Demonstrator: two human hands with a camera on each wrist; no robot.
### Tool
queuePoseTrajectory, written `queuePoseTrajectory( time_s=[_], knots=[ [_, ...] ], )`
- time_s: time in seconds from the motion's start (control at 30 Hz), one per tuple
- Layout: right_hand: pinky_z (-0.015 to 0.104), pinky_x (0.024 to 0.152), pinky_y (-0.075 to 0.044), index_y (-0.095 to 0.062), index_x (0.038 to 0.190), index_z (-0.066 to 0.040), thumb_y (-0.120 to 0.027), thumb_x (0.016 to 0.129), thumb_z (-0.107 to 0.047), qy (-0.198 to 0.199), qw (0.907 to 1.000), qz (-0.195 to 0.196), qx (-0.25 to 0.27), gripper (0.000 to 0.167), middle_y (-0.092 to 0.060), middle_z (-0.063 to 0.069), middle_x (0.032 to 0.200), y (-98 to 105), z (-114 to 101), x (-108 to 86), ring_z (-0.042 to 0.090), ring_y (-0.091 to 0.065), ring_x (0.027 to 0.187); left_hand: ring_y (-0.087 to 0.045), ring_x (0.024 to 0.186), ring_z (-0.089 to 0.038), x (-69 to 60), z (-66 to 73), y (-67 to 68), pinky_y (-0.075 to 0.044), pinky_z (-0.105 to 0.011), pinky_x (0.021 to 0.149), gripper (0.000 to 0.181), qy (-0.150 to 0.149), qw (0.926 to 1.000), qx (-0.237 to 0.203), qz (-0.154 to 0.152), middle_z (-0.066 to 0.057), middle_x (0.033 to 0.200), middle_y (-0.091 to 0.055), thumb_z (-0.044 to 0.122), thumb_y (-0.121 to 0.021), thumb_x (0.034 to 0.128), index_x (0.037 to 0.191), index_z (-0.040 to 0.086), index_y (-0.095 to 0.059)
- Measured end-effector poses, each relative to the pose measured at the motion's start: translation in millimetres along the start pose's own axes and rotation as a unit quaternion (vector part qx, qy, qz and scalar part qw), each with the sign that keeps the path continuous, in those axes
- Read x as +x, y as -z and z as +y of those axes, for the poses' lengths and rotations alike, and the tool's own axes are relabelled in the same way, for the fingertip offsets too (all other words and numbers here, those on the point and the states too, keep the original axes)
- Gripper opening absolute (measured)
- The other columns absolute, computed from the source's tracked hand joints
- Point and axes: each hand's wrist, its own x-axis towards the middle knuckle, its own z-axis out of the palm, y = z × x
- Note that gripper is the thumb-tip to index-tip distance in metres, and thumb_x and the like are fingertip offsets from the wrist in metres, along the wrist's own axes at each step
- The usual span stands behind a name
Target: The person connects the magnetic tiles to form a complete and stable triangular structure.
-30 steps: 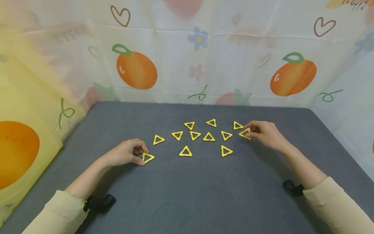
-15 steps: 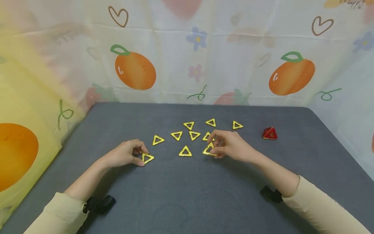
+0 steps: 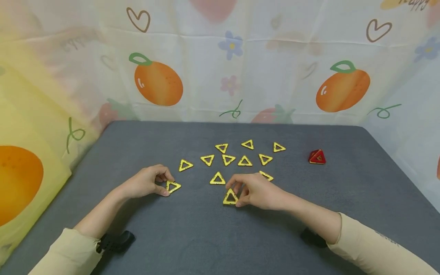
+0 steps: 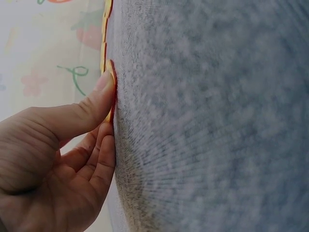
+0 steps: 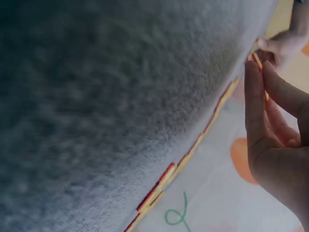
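In the head view, my left hand (image 3: 148,182) pinches the edge of a yellow triangular tile (image 3: 177,186) with a hollow middle, low over the table's left half. The left wrist view shows that tile (image 4: 114,92) nearly edge-on, yellow with a red rim, between thumb and fingers. Nearer the front, my right hand (image 3: 262,192) holds a similar yellow triangular tile (image 3: 229,203) between thumb and fingertips, its point facing away. In the right wrist view this tile (image 5: 257,62) appears edge-on. Another triangular tile (image 3: 267,175) is partly hidden behind the right hand.
Several more triangular tiles lie flat and scattered behind the hands, one of them a tile (image 3: 217,183) between the two hands. A small red pyramid (image 3: 313,157) stands at the right on the dark grey table (image 3: 192,236). A fruit-print cloth (image 3: 206,57) hangs behind.
My right hand has carried its tile from the far right to the left and nearer. The red pyramid has come into view where that hand was. My left hand has stayed put.
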Motion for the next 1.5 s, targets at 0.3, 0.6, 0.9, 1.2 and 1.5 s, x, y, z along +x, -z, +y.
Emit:
queuePoseTrajectory(
  time_s=[0.3, 0.6, 0.9, 1.2, 1.5],
  knots=[
    [0.018, 0.065, -0.054, -0.068, 0.117, -0.010, -0.080, 0.079, -0.004, 0.020, 0.9996, -0.006, -0.018, 0.040, -0.068, 0.004, 0.095, -9, 8, -0.5, -0.001, -0.065, 0.068, -0.060, 0.105, -0.021, -1.6, 0.0, -3.0, -0.052, -0.042, 0.095, 0.026, 0.001, 1.0000, 0.003, -0.002, -0.004, 0.110, -0.063, 0.021, -0.081, 0.0797, 0.101, 0.016, -0.067],
    [0.016, 0.064, -0.052, -0.071, 0.117, -0.008, -0.083, 0.078, -0.010, 0.040, 0.9974, 0.005, -0.060, 0.041, -0.067, 0.001, 0.094, -15, 12, 5.8, -0.005, -0.059, 0.067, -0.060, 0.106, -0.023, -1.5, 3.7, -0.3, -0.053, -0.042, 0.095, 0.025, 0.000, 0.9999, 0.010, -0.004, -0.006, 0.111, -0.063, 0.018, -0.081, 0.0802, 0.100, 0.014, -0.066],
    [0.017, 0.061, -0.051, -0.068, 0.126, -0.008, -0.080, 0.082, -0.012, 0.040, 0.9968, -0.009, -0.069, 0.046, -0.065, 0.002, 0.097, -15, 14, 5.8, -0.004, -0.055, 0.065, -0.060, 0.105, -0.021, -2.0, 5.0, -0.9, -0.053, -0.041, 0.095, 0.025, -0.005, 0.9999, 0.011, -0.002, -0.006, 0.111, -0.063, 0.017, -0.080, 0.0804, 0.101, 0.014, -0.066],
    [0.017, 0.062, -0.050, -0.067, 0.124, -0.009, -0.082, 0.081, -0.017, 0.024, 0.9979, 0.006, -0.060, 0.046, -0.067, 0.000, 0.096, -14, 14, 5.2, -0.003, -0.058, 0.066, -0.059, 0.105, -0.021, -2.3, 6.6, -1.0, -0.053, -0.040, 0.095, 0.024, -0.009, 0.9999, 0.012, 0.002, -0.006, 0.111, -0.063, 0.015, -0.080, 0.0809, 0.101, 0.014, -0.066],
    [0.016, 0.066, -0.050, -0.073, 0.111, -0.010, -0.085, 0.077, -0.018, 0.034, 0.9963, 0.015, -0.077, 0.036, -0.069, -0.001, 0.095, -14, 15, 5.8, -0.003, -0.058, 0.072, -0.060, 0.105, -0.022, -2.7, 6.4, -1.4, -0.053, -0.043, 0.095, 0.024, -0.007, 0.9999, 0.013, 0.003, -0.007, 0.111, -0.063, 0.015, -0.080, 0.0808, 0.101, 0.014, -0.067]
  ],
)
